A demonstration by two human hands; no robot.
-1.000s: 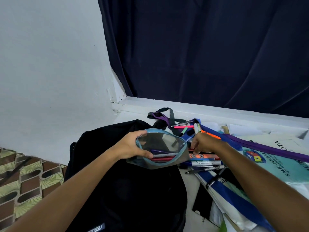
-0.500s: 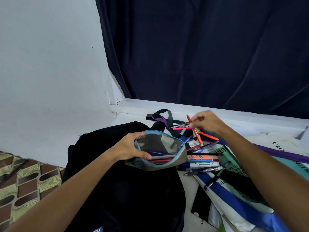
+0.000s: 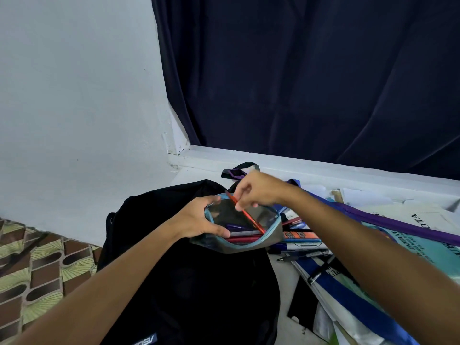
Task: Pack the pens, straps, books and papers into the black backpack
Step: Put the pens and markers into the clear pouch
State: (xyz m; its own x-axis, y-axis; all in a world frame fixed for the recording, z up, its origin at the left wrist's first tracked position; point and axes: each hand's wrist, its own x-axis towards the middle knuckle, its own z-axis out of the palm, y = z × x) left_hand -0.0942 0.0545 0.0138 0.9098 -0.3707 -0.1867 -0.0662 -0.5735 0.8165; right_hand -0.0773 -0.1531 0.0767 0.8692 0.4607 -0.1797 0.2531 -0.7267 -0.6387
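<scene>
The black backpack [image 3: 189, 282] lies flat in front of me. Over its top edge my left hand [image 3: 199, 219] grips the rim of a clear pencil pouch with a blue zipper [image 3: 270, 239], holding it wide. My right hand [image 3: 258, 189] pinches an orange-red pen [image 3: 249, 216] whose lower end slants down into the pouch among other pens. Loose pens [image 3: 302, 255] lie just right of the pouch. A purple strap [image 3: 398, 224] crosses the books and papers [image 3: 420, 247] at the right.
A black-and-purple strap loop [image 3: 236, 170] lies behind the pouch by the white ledge [image 3: 323, 170]. A dark curtain [image 3: 311, 70] hangs behind it and a white wall stands at the left. Patterned flooring [image 3: 37, 270] shows at lower left.
My right hand picked an orange-red pen from the pile at the right, lifted it, then carried it left and into the pouch. My left hand kept holding the pouch.
</scene>
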